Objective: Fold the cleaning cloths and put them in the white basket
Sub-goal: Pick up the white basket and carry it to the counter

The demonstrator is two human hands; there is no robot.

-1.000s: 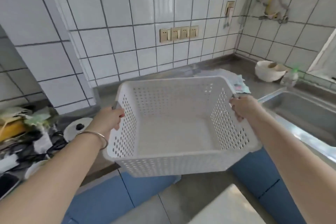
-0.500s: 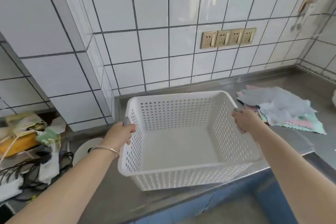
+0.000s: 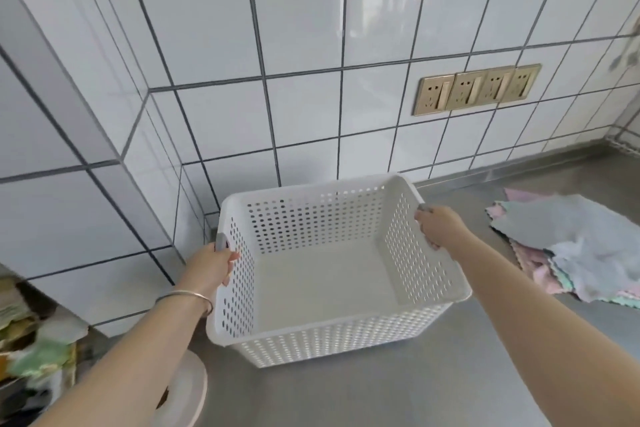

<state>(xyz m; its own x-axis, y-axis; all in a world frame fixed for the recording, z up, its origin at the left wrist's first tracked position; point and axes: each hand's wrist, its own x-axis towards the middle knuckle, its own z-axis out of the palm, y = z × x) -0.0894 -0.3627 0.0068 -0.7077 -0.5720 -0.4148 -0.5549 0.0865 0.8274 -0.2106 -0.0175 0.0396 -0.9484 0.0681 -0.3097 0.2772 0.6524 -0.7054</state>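
Observation:
An empty white perforated basket [image 3: 311, 340] rests on the steel counter close to the tiled wall. My left hand [image 3: 211, 265] grips the grey handle on its left rim, and my right hand [image 3: 440, 227] grips the right rim. A loose pile of cleaning cloths [image 3: 575, 246], grey, pink and pale green, lies flat on the counter to the right of the basket, apart from it.
The grey steel counter [image 3: 381, 388] runs to the tiled wall, which juts out at the left. A white round lid [image 3: 183, 395] lies at the lower left under my forearm, beside a heap of clutter [image 3: 31, 350]. Brass wall sockets [image 3: 474, 88] sit above the counter.
Both hands carried the basket from over the counter's front edge inward and left to the wall corner. The view turned left, so the sink and bowl left the frame.

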